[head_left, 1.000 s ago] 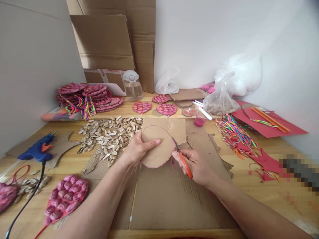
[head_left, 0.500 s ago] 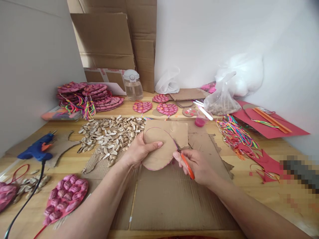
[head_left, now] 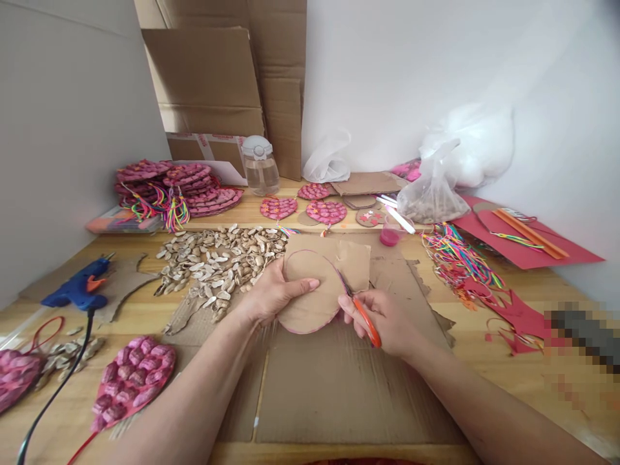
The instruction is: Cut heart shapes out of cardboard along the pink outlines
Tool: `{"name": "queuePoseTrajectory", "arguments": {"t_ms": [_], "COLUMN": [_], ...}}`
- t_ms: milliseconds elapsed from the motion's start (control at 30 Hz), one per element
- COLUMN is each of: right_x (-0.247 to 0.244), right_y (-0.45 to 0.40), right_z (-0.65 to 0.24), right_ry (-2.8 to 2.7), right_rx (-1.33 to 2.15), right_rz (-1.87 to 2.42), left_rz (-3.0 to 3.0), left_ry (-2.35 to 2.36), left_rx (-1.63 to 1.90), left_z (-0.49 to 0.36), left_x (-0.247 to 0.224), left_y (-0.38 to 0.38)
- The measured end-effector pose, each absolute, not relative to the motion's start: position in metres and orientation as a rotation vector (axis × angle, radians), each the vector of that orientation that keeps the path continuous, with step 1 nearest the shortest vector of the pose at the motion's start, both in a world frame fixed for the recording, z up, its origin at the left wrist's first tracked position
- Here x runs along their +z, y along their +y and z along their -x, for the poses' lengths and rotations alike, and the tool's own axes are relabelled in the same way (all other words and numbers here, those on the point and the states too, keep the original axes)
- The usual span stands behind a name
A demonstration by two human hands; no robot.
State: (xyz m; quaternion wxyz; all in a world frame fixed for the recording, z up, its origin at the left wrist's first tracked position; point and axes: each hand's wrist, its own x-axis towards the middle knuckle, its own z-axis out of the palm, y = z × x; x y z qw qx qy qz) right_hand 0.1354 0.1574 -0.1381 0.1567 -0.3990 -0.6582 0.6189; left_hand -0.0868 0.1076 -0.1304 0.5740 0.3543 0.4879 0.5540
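My left hand (head_left: 276, 290) grips a piece of cardboard (head_left: 314, 310) by its left side, thumb lying on top. A rounded outline is drawn on the cardboard, and its lower edge is cut to a curve. In my right hand (head_left: 382, 320) is a pair of scissors (head_left: 367, 321) with orange handles. Their blades sit on the drawn line at the right side of the cardboard; the tips are hard to make out. Below both hands lies a large cardboard sheet (head_left: 349, 394).
Peanut shells (head_left: 223, 265) spread at the left, near a blue glue gun (head_left: 77, 287) with a black cord. Pink shell-covered pieces (head_left: 135, 374) lie front left. Behind stand a water bottle (head_left: 260, 168) and a cup of pink liquid (head_left: 390, 234). Colourful strings (head_left: 460, 255) are at right.
The view has shifted slightly, so most things sit a little further right. My hands keep their hold on the cardboard and scissors, with the blades still at the drawn line.
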Motion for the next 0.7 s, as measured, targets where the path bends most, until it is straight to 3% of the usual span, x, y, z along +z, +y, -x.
{"name": "queuePoseTrajectory", "arguments": {"t_ms": [700], "right_x": [-0.144], "right_y": [0.158], "right_z": [-0.136], "right_ry": [-1.992], "right_rx": [1.666], "right_rz": [1.071], "left_rz": [-0.902], "left_ry": [1.157], "left_rx": [1.266], "left_z": [0.090], "left_x": [-0.129], "left_y": [0.107]}}
